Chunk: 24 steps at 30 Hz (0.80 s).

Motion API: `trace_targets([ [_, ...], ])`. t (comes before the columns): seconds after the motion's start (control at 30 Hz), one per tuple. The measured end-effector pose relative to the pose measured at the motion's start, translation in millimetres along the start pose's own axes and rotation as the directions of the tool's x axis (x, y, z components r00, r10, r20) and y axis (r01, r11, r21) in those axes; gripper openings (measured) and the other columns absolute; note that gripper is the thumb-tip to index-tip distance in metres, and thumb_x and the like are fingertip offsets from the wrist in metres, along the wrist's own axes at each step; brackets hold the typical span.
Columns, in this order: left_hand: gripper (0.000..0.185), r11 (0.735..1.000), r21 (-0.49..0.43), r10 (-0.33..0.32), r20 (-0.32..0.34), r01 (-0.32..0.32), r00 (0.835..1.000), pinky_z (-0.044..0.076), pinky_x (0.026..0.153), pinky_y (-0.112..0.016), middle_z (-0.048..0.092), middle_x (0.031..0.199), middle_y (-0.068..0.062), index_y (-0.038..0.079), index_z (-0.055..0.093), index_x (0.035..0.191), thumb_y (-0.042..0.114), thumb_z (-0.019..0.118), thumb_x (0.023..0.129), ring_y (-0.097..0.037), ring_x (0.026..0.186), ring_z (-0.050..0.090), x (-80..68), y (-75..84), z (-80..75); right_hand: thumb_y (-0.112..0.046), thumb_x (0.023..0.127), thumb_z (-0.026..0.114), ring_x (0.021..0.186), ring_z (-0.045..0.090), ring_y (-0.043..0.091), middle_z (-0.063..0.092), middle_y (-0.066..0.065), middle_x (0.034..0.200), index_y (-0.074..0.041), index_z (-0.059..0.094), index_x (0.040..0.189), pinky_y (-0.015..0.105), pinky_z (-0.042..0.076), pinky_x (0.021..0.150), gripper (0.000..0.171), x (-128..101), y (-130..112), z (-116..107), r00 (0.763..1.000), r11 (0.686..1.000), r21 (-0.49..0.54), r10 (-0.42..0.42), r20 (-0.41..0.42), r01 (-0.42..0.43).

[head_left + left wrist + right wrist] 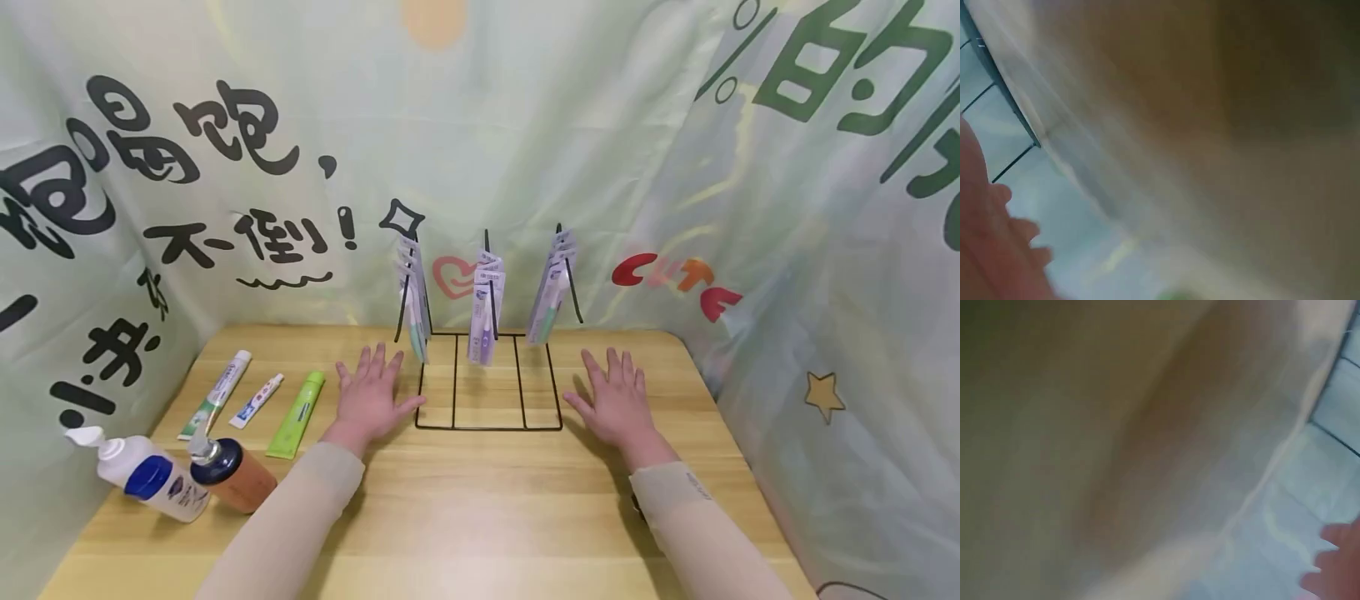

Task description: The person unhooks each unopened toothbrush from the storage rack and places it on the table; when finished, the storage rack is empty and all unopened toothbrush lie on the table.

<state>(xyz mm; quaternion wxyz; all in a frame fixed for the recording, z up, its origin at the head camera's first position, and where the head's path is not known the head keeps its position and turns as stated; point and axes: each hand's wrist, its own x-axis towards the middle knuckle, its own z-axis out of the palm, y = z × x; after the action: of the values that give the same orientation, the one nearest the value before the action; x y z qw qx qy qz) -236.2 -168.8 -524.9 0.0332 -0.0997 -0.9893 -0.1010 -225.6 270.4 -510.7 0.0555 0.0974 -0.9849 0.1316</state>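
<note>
My left hand (369, 398) is palm down over the table with its fingers spread, left of a black wire rack (487, 429). On the rack's other side, my right hand (618, 404) lies the same way, fingers spread and holding nothing. Packaged toothbrushes hang from the rack in three groups: a left one (415, 292), a middle one (482, 321) and a right one (551, 287). The wrist views are blurred; fingers of the left hand (997, 244) and right hand (1338, 565) show at their edges. Whether the palms touch the table, I cannot tell.
Left of the left hand lie a green tube (297, 417), a small white tube (257, 401) and a larger white-and-green tube (217, 392). Nearer stand a white pump bottle (153, 479) and an orange-brown pump bottle (234, 482). A printed curtain (525, 150) surrounds the wooden table (480, 517).
</note>
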Motion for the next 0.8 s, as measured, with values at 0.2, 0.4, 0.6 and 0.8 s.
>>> trace_targets([
  [0.2,0.084,0.981,-0.183,-0.047,0.054,0.056,0.997,0.005,0.116,-0.083,0.018,0.173,-0.026,0.007,0.039,0.163,0.061,0.061,0.102,-0.053,0.157,0.015,-6.9,12.1,-9.8,-0.045,0.102,0.070,0.146,0.037,0.057,0.042,0.036,0.157,0.003,0.037,0.161,0.070,0.031,0.118,0.083,-10.4,-32.3,-18.2,0.998,0.990,0.137,-0.046,0.038,0.040],
  [0.4,0.069,0.854,-0.510,-0.067,0.092,0.105,0.993,0.015,0.119,-0.077,0.020,0.171,-0.029,0.005,0.052,0.155,0.037,0.077,0.098,-0.055,0.155,0.019,-16.3,22.9,-3.6,-0.031,0.100,0.075,0.125,0.063,0.045,0.066,0.025,0.136,0.003,0.055,0.149,0.061,0.051,0.105,0.062,-11.1,-77.8,-24.1,0.997,0.906,0.420,-0.072,0.025,0.055],
  [0.6,0.055,0.717,-0.687,-0.128,0.032,0.114,0.991,0.025,0.122,-0.068,0.033,0.168,-0.024,0.003,0.061,0.146,0.022,0.079,0.097,-0.053,0.151,0.032,-26.2,23.4,12.7,-0.012,0.099,0.075,0.103,0.070,0.030,0.074,0.015,0.112,0.006,0.064,0.135,0.048,0.060,0.093,0.041,-3.7,-126.4,-18.4,0.993,0.737,0.667,-0.105,-0.048,0.110],
  [0.8,0.050,0.750,-0.656,-0.129,-0.027,0.080,0.991,0.010,0.122,-0.075,0.036,0.167,-0.022,0.005,0.067,0.139,0.021,0.082,0.094,-0.049,0.153,0.031,-31.7,23.4,19.9,-0.003,0.098,0.074,0.094,0.070,0.023,0.073,0.011,0.103,0.006,0.069,0.124,0.033,0.061,0.084,0.028,4.5,-163.4,-9.8,0.984,0.627,0.761,-0.149,-0.095,0.168],
])
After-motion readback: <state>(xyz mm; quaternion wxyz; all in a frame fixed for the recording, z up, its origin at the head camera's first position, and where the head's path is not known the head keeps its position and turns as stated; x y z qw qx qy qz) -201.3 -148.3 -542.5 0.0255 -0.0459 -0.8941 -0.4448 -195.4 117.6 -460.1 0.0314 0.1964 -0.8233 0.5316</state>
